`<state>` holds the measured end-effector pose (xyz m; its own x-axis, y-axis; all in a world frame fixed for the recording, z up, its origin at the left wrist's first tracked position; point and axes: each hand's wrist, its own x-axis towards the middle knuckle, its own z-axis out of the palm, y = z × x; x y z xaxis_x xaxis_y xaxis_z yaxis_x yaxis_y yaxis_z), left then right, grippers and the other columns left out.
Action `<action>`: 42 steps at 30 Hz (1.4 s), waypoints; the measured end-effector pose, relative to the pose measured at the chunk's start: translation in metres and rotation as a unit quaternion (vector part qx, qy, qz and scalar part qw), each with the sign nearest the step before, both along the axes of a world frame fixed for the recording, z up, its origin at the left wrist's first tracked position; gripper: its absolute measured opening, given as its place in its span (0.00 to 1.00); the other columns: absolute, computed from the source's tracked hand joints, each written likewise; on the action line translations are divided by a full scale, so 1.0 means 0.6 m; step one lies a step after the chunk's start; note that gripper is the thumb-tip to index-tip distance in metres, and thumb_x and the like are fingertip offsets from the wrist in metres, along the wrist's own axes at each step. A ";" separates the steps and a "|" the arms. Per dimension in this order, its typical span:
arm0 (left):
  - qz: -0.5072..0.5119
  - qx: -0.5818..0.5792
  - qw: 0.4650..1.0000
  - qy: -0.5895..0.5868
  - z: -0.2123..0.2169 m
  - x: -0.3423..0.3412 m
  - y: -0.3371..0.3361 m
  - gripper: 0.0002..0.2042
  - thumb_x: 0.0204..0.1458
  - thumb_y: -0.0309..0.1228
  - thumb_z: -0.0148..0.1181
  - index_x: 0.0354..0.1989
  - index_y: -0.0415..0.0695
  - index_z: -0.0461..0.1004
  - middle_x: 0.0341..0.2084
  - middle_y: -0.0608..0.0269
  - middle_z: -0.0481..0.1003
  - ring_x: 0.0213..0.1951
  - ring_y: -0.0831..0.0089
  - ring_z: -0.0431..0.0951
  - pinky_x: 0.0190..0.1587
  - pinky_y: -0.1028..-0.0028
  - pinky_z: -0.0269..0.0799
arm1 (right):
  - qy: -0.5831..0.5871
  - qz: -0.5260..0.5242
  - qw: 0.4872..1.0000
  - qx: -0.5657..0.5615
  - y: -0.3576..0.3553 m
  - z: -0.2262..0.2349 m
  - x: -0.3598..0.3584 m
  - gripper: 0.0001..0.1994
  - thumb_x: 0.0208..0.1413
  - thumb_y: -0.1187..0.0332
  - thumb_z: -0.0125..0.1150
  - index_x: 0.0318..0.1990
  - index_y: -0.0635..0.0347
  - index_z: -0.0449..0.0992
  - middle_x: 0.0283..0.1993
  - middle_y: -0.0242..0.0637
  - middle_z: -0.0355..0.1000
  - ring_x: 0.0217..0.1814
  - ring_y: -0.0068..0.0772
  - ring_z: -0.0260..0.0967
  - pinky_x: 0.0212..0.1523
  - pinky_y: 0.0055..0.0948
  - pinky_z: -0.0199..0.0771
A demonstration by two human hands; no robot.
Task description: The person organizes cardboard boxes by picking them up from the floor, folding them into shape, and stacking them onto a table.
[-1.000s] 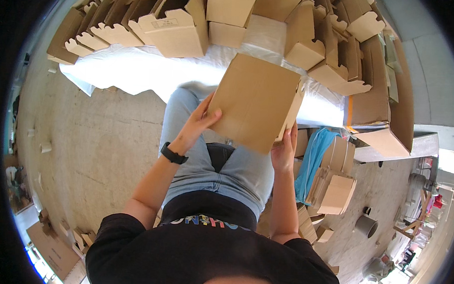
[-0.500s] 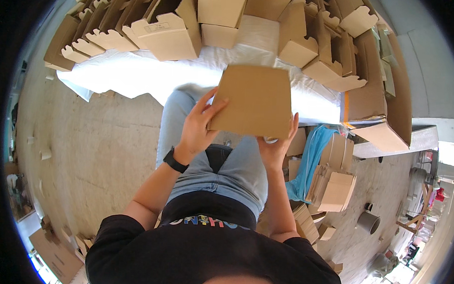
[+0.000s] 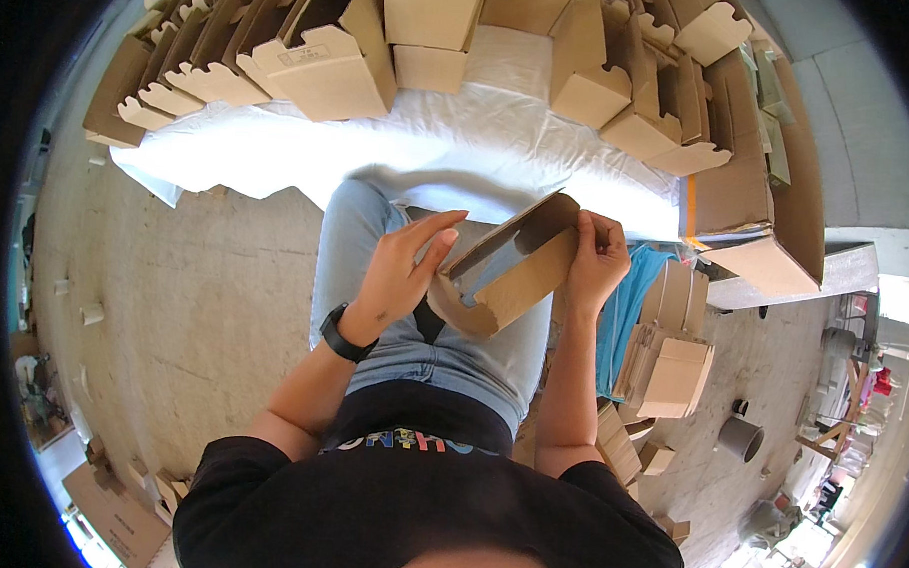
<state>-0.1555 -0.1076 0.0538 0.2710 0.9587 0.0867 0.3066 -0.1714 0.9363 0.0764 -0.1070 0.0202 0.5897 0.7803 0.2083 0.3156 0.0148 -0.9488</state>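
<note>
A brown cardboard box [image 3: 528,285] is tilted over my lap, unfolded into a hollow shape with its open side toward me; my jeans show through it. At its upper right corner, my right hand [image 3: 597,264] pinches the cardboard between thumb and fingers. My left hand [image 3: 400,272], with a dark watch on the wrist, is by the box's left end. Its fingers are stretched out and apart, and whether they touch the cardboard I cannot tell.
Ahead, a white-covered table [image 3: 460,134] bears rows of open cardboard boxes [image 3: 332,74]. A large carton [image 3: 733,199] stands at its right end. Flattened cardboard [image 3: 667,377] and a blue plastic bag [image 3: 621,325] are right of my legs. A grey bin [image 3: 739,441] stands farther right.
The cardboard was a flat-looking panel held in both hands; now it is turned and opened up, lower over my lap. My left hand has loosened its grasp, and my right has shifted to a corner.
</note>
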 end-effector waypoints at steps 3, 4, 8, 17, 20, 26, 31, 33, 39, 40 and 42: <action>-0.032 -0.058 0.995 -0.072 -0.011 -0.008 -0.009 0.19 0.58 0.38 0.52 0.52 0.38 0.70 0.45 0.49 0.74 0.50 0.59 0.73 0.52 0.71 0.66 | -0.102 0.046 0.994 0.004 -0.006 0.005 -0.007 0.03 0.51 0.75 0.62 0.31 0.65 0.77 0.28 0.34 0.75 0.29 0.19 0.67 0.32 0.19 0.67; -0.043 -0.046 0.995 -0.077 -0.020 -0.009 -0.013 0.20 0.57 0.38 0.52 0.53 0.38 0.68 0.46 0.50 0.74 0.51 0.57 0.72 0.53 0.71 0.65 | -0.145 0.067 0.987 0.009 -0.010 0.009 -0.013 0.02 0.51 0.75 0.62 0.31 0.65 0.77 0.29 0.34 0.75 0.29 0.19 0.68 0.32 0.19 0.68; -0.051 0.071 0.992 0.095 -0.021 0.005 -0.025 0.20 0.58 0.36 0.50 0.56 0.39 0.65 0.41 0.47 0.75 0.46 0.53 0.75 0.47 0.69 0.68 | 0.023 0.138 0.990 0.002 -0.024 0.017 -0.040 0.02 0.49 0.77 0.63 0.29 0.66 0.77 0.29 0.35 0.75 0.31 0.20 0.69 0.35 0.19 0.69; -0.001 0.012 0.987 0.160 -0.029 0.027 -0.019 0.15 0.58 0.30 0.45 0.49 0.36 0.69 0.24 0.44 0.73 0.27 0.46 0.74 0.30 0.58 0.69 | -0.277 0.106 0.949 -0.102 -0.037 0.055 -0.113 0.44 0.39 0.75 0.69 0.65 0.57 0.49 0.68 0.53 0.41 0.69 0.54 0.43 0.64 0.41 0.50; 0.035 0.025 0.982 0.183 -0.020 0.041 -0.022 0.14 0.58 0.30 0.44 0.47 0.36 0.70 0.24 0.43 0.73 0.27 0.45 0.73 0.30 0.57 0.68 | -0.300 0.122 0.936 -0.134 -0.051 0.049 -0.139 0.49 0.37 0.79 0.65 0.68 0.55 0.43 0.70 0.55 0.33 0.72 0.60 0.33 0.66 0.49 0.46; 0.001 -0.056 0.986 0.155 -0.016 -0.007 -0.007 0.13 0.58 0.31 0.45 0.46 0.40 0.71 0.25 0.44 0.74 0.27 0.45 0.73 0.31 0.56 0.68 | 0.000 0.175 0.984 -0.022 -0.061 0.034 -0.093 0.45 0.41 0.81 0.57 0.69 0.53 0.41 0.70 0.51 0.39 0.71 0.52 0.43 0.60 0.43 0.59; 0.075 -0.009 0.979 0.190 -0.008 -0.010 0.000 0.12 0.58 0.32 0.46 0.45 0.41 0.72 0.26 0.45 0.74 0.28 0.47 0.74 0.30 0.58 0.68 | 0.119 0.207 0.964 -0.119 -0.057 0.022 -0.047 0.22 0.56 0.72 0.55 0.58 0.64 0.64 0.48 0.49 0.72 0.51 0.35 0.69 0.50 0.27 0.69; 0.076 0.008 0.975 0.206 -0.001 -0.005 0.002 0.13 0.58 0.32 0.47 0.45 0.40 0.72 0.27 0.46 0.75 0.28 0.48 0.74 0.30 0.59 0.69 | 0.031 0.188 0.970 -0.148 -0.063 0.026 -0.057 0.18 0.57 0.70 0.53 0.54 0.66 0.67 0.42 0.46 0.74 0.45 0.29 0.71 0.44 0.25 0.70; 0.094 0.045 0.987 0.121 -0.005 0.008 -0.017 0.15 0.57 0.33 0.49 0.48 0.39 0.71 0.31 0.48 0.76 0.30 0.54 0.77 0.30 0.64 0.71 | -0.062 0.102 0.982 -0.149 -0.083 0.041 -0.080 0.11 0.61 0.71 0.47 0.45 0.69 0.71 0.25 0.34 0.65 0.26 0.17 0.57 0.28 0.20 0.60; 0.092 0.050 0.988 0.114 -0.008 0.010 -0.020 0.15 0.56 0.33 0.50 0.49 0.39 0.71 0.32 0.48 0.76 0.30 0.55 0.78 0.30 0.65 0.72 | -0.045 0.101 0.984 -0.140 -0.085 0.040 -0.080 0.10 0.61 0.72 0.47 0.44 0.69 0.71 0.25 0.33 0.65 0.27 0.17 0.56 0.28 0.19 0.59; 0.080 0.019 0.993 0.083 -0.005 0.015 -0.020 0.16 0.56 0.32 0.50 0.51 0.38 0.70 0.34 0.48 0.77 0.31 0.57 0.79 0.32 0.67 0.73 | -0.003 0.100 0.988 -0.119 -0.084 0.041 -0.072 0.09 0.62 0.73 0.46 0.43 0.69 0.71 0.26 0.31 0.64 0.28 0.16 0.55 0.29 0.18 0.58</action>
<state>-0.1462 -0.1196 0.0509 0.1288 0.9875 0.0905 0.4827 -0.1422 0.8642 0.0329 -0.1576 0.0446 0.4177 0.9085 0.0084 0.3351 -0.1454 -0.9309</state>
